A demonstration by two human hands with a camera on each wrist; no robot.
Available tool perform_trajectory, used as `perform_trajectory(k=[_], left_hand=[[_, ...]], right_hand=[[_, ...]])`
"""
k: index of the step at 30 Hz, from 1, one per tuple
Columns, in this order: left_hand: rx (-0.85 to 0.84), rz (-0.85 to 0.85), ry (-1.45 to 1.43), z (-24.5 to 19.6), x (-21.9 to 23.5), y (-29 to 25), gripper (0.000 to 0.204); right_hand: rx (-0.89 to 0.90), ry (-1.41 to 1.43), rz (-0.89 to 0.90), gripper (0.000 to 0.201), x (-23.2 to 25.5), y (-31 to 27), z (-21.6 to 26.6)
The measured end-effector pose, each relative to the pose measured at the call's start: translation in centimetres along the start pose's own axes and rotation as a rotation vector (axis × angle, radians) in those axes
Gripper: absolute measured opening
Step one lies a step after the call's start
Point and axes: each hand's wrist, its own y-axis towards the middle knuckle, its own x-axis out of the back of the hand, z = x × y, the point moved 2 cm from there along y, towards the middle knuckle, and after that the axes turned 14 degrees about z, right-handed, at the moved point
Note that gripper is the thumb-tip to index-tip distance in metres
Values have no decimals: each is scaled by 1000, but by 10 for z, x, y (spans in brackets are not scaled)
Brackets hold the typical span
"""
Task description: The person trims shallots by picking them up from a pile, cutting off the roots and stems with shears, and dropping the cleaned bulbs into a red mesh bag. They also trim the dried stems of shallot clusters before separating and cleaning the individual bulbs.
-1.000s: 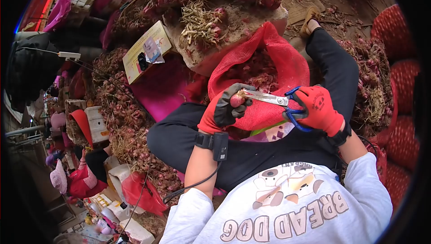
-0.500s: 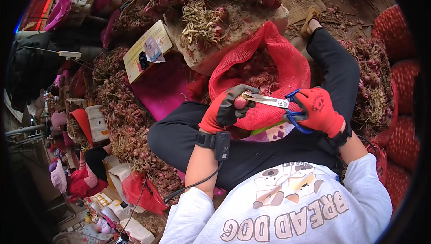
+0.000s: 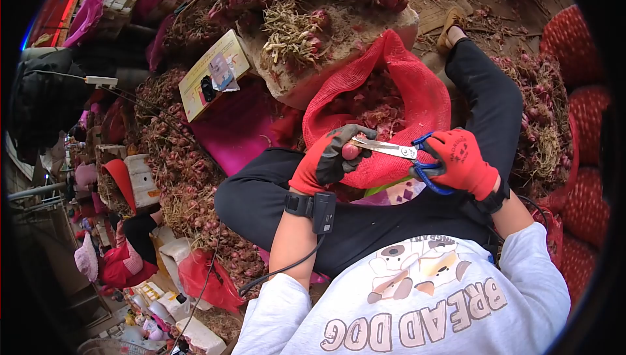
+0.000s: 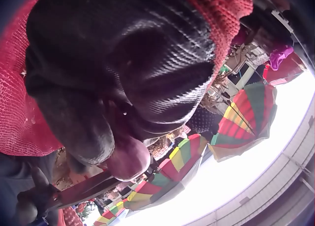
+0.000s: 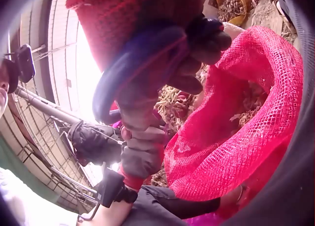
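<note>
The left hand [image 3: 326,158] pinches one small shallot [image 3: 351,151] between gloved fingertips. The right hand [image 3: 462,160] grips one pair of blue-handled scissors [image 3: 398,151], its blades touching the shallot. Just behind both hands, one open red mesh sack [image 3: 417,94] holds many trimmed shallots.

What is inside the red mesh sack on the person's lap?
The red mesh sack holds reddish shallots with dry skins at its open mouth; whatever lies deeper is covered by the mesh.

Left hand [image 3: 329,156], gloved, sits at frame centre with fingers curled in a pinch. Right hand [image 3: 460,159], gloved, sits centre-right, fingers curled closed. Both forearms angle upward from the lower frame.
</note>
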Motion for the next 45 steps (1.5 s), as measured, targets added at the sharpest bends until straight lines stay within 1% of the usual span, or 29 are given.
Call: perform_trajectory(k=[3, 5, 6, 8, 9, 11, 12, 13, 14, 16, 17, 20, 22, 25, 26, 28, 32, 35, 38, 40, 43, 44, 45], left_hand=[[38, -6, 98, -1, 2, -1, 56], [69, -68, 251, -4, 4, -1, 55], [83, -99, 329, -6, 4, 0, 55], [-36, -143, 191, -11, -4, 1, 48], [-97, -164, 122, -13, -7, 2, 46], [-163, -197, 207, -14, -8, 4, 42], [-196, -212, 250, -15, -7, 5, 42], [-199, -249, 346, -14, -2, 4, 47], [-211, -274, 401, -12, 4, 4, 49], [-233, -325, 506, -10, 10, 5, 51], [-255, -323, 503, -9, 10, 4, 52], [-317, -338, 505, -11, 0, 2, 53], [-353, -359, 527, -13, -6, 2, 53], [-351, -389, 552, -11, -8, 4, 52], [-362, -377, 506, -11, -8, 3, 52], [-385, -354, 414, -11, -8, 2, 52], [-363, -326, 439, -13, -8, 1, 51], [-306, -298, 406, -19, -12, -2, 49], [-256, -292, 394, -21, -16, -3, 48], [-230, -298, 414, -21, -17, -4, 48], [-241, -275, 399, -21, -16, -3, 49], [-240, -306, 440, -21, -16, -2, 50], [-241, -337, 481, -20, -16, -1, 50]], right_hand=[[-1, -7, 17, 35, -5, -2, -5], [-19, 10, 50, 33, -7, -4, -8], [-48, 100, 64, 32, -9, -5, -10], [-104, 278, 91, 29, -13, -6, -12], [-178, 420, 75, 29, -13, -5, -11], [-324, 703, 43, 28, -12, -2, -5], [-282, 592, 26, 28, -8, -1, -2], [-241, 480, 7, 29, -4, 0, 0], [-201, 368, -12, 29, -1, 1, 3], [-173, 289, -66, 33, 0, 3, 9], [-156, 248, -92, 35, -1, 5, 10], [-182, 70, -130, 42, -8, 6, 6], [-188, 85, -93, 39, -10, 8, 6], [-209, 89, -36, 38, -12, 9, 8], [-218, 88, -15, 38, -13, 9, 9], [-203, 72, -31, 41, -13, 9, 9], [-187, 109, -53, 42, -14, 10, 9], [-184, 188, -5, 41, -12, 9, 8], [-182, 203, -19, 40, -11, 8, 8], [-160, 135, -69, 38, -9, 8, 8], [-131, 47, -117, 37, -13, 6, 3], [-121, 19, -129, 37, -14, 5, 2], [-166, 218, -78, 35, -15, 5, 1]])
